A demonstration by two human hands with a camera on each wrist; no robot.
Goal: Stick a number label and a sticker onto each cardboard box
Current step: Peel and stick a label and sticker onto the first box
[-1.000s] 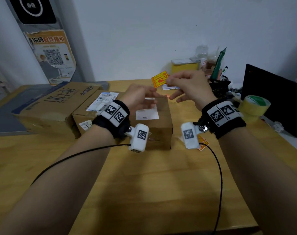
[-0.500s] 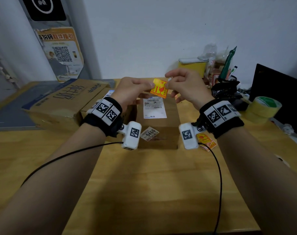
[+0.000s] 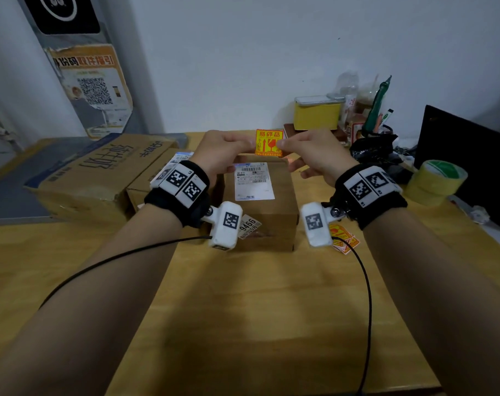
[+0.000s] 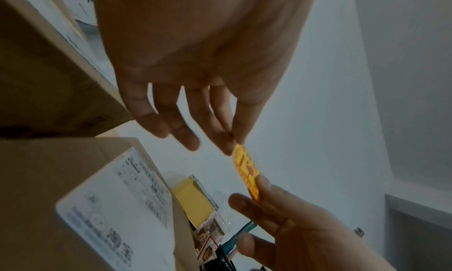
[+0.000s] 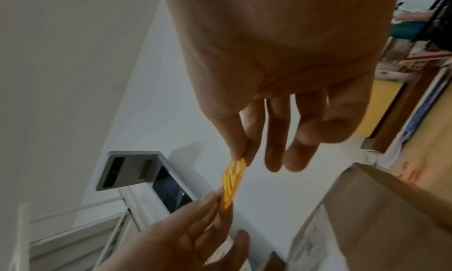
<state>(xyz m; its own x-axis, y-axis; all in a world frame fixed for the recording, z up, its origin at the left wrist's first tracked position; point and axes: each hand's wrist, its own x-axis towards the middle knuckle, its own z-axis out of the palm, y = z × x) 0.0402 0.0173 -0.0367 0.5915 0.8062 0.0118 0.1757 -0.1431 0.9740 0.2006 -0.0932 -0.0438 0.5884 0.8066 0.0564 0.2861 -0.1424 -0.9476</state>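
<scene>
— Where is the sticker?

— In the air, above the far edge of the small box. It is yellow with red print and faces the head camera upright.

— Who holds it?

— Both hands. The left hand pinches its left edge between thumb and forefinger; the right hand pinches the right edge the same way. In the wrist views the other fingers of each hand hang loose and straight, touching nothing.

— And the box?

— It stands on the table, between the two wrists. A white shipping label lies on its top, and a number label reading 9466 sits at its near left corner, partly hidden by the left wrist camera.

— Anything else nearby?

— More stickers lie on the table just right of the box. Two bigger boxes lie to the left, a tape roll to the right.
</scene>
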